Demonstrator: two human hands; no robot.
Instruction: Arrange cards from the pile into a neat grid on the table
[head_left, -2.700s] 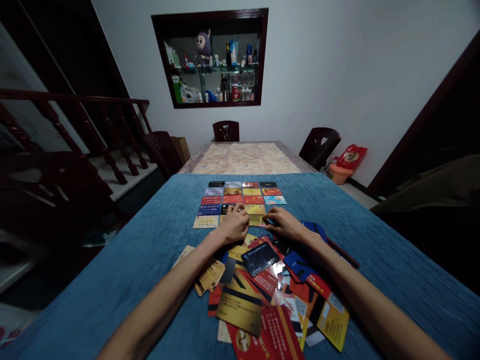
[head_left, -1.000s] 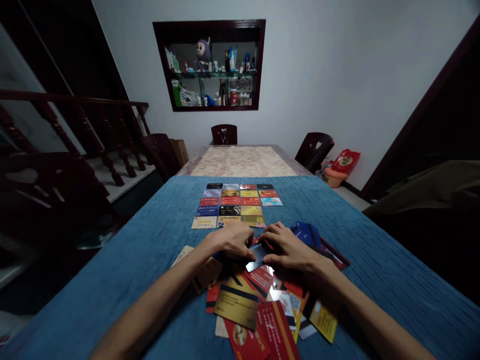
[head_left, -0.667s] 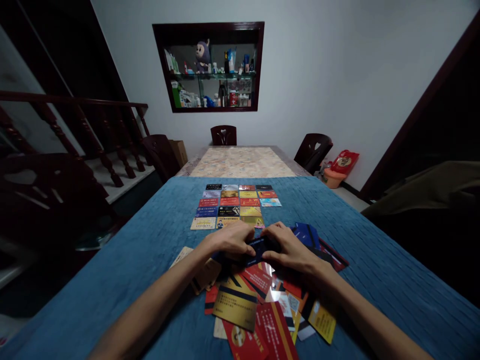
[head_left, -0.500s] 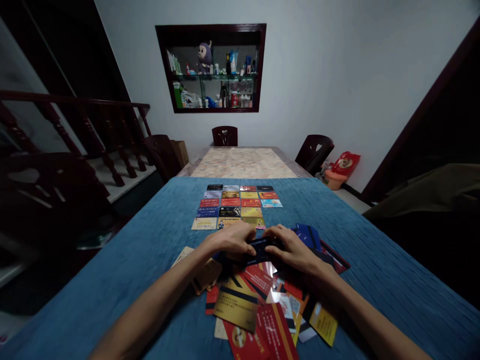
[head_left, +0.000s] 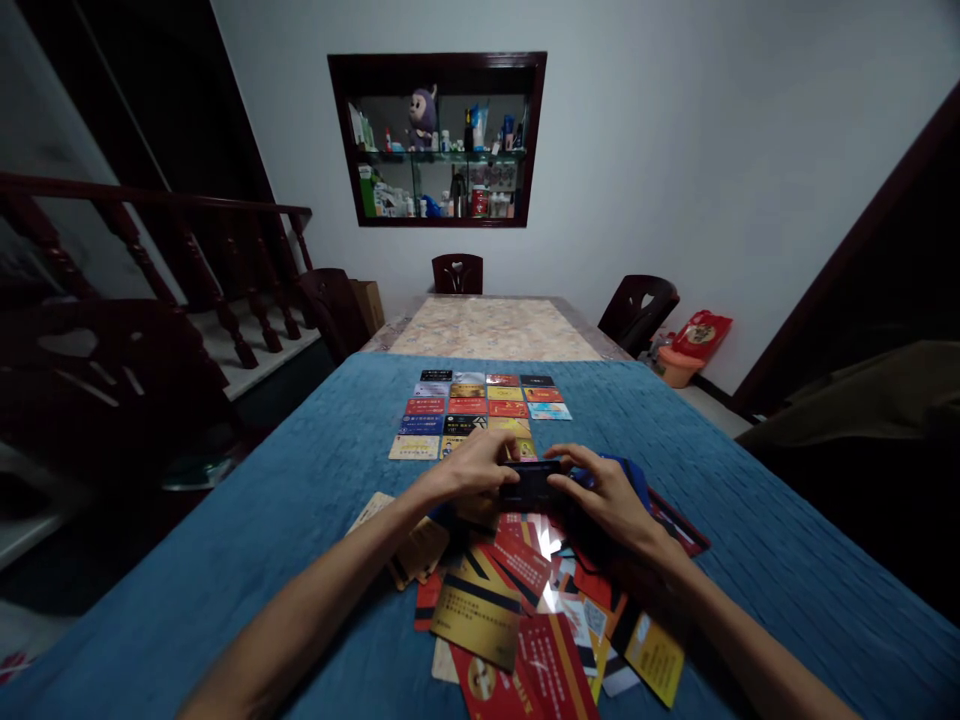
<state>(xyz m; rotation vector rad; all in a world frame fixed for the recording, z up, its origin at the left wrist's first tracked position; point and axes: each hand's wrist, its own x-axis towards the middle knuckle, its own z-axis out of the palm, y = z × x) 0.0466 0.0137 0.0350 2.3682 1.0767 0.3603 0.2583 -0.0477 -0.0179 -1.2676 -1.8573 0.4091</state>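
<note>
A dark card is held up between both hands, above a loose pile. My left hand pinches its left end, and my right hand grips its right end between thumb and fingers. Below and nearer me, red and gold cards overlap in a heap. Some cream cards lie beside my left forearm, and blue cards lie partly behind my right hand. Farther off, several cards stand in neat rows, among them a red card and a white-blue card. My left hand hides part of the nearest row.
A blue cloth covers the near table; a patterned tabletop continues behind it. Dark wooden chairs stand around. A wall niche holds bottles and a plush toy. A stair railing runs along the left.
Both hands have raised the dark card slightly and tilted it more upright. The whole view has shifted a little, so the table things appear farther right.
</note>
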